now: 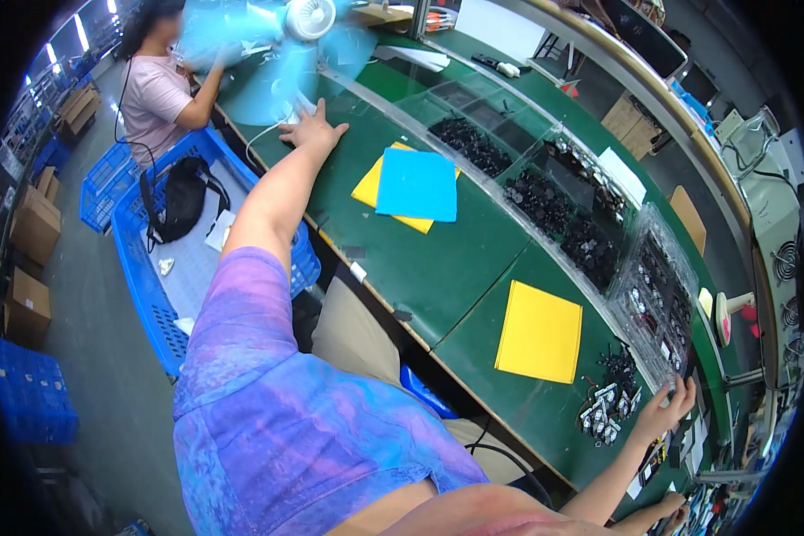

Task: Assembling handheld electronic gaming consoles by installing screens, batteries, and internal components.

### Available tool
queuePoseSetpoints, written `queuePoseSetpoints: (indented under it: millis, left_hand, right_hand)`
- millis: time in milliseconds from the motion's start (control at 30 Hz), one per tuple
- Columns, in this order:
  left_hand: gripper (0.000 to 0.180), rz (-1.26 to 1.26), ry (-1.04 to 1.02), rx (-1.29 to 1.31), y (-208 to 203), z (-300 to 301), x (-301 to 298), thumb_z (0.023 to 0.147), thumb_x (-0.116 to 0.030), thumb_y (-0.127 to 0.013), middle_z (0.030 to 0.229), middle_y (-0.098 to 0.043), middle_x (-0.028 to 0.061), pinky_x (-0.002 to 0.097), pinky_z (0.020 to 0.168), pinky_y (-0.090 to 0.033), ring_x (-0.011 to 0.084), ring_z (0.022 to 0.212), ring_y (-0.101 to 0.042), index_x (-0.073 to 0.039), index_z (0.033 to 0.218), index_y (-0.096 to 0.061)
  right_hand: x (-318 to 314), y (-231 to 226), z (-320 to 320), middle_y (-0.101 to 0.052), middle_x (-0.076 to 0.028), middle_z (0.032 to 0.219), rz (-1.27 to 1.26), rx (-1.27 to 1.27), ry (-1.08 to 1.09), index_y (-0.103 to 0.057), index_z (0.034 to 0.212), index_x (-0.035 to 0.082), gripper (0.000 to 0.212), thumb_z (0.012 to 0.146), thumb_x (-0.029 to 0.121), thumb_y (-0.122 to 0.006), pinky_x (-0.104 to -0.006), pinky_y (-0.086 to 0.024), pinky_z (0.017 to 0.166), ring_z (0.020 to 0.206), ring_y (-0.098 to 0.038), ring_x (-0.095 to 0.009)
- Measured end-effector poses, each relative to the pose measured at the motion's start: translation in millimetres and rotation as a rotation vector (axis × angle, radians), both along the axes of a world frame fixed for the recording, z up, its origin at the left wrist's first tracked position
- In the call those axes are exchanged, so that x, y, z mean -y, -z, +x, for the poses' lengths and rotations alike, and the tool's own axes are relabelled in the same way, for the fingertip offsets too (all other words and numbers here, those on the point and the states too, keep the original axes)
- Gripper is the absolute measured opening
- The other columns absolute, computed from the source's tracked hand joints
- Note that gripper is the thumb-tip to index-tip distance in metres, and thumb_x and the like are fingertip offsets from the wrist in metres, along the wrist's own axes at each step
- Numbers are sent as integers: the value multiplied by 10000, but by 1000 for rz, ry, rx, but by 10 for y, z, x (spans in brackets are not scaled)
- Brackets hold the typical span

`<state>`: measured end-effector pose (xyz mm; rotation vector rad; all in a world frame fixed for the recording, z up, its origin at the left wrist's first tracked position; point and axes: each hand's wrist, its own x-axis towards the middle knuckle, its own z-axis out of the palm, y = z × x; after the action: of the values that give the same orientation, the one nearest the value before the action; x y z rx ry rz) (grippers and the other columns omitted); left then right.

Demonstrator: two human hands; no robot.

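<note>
My left hand (314, 134) reaches far left with its fingers spread, right by the foot of a light blue fan (299, 76). Whether the fingertips touch the fan's foot I cannot tell. At the right, my right hand (665, 413) has its fingers apart at the near end of a clear plastic tray (657, 281) filled with small dark parts. The fingertips are close to the tray's edge; no firm hold shows. Beside that hand lies a pile of small black and silver parts (607, 411) with wires.
A yellow folder (540, 332) and a blue folder (417, 185) over a yellow one lie on the green table (375, 259). Beyond are bins of black parts (536, 201). A blue crate (156, 304) stands left. A person (156, 98) sits behind the fan; another hand (670, 507) shows bottom right.
</note>
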<state>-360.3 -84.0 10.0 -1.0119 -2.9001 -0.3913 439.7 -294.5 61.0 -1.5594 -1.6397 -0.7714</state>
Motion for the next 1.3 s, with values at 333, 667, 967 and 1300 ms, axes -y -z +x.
queuePoseSetpoints:
  millis: [333, 667, 967, 1300]
  left_hand:
    - [822, -20, -40, -131, -65, -275, -95, 830, -687, -627, 1601, -203, 130, 589, 841, -530, 493, 1215, -522, -261, 1493, -392]
    - [864, 86, 75, -195, 206, -688, -305, 820, -718, -612, 1596, -227, 119, 538, 912, -525, 402, 1238, -536, -250, 1508, -377]
    - [738, 12, 154, -331, 413, -963, -251, 823, -667, -645, 1584, -237, 160, 507, 924, -520, 414, 1168, -579, -240, 1408, -505]
    - [524, 114, 394, -356, 130, -387, 435, 845, -415, -730, 1294, -453, 165, 477, 796, -577, 418, 972, -629, -264, 1322, -575]
  right_hand:
    - [40, 106, -520, -548, -197, 1307, -90, 51, -160, -657, 1087, -1, 203, 886, -17, -634, -405, -500, 924, 1098, -595, -349]
    - [-28, 228, -793, -583, -170, 1263, -68, 26, -217, -682, 1020, 13, 180, 846, -34, -667, -397, -498, 861, 999, -605, -304]
    - [22, 108, -1015, -601, -161, 1225, -64, 96, -276, -680, 1000, 25, 233, 782, -57, -679, -397, -481, 836, 950, -594, -295]
    - [97, 141, -1054, -615, -162, 1197, -63, 90, -302, -693, 978, 33, 217, 778, -51, -688, -395, -490, 803, 929, -596, -297]
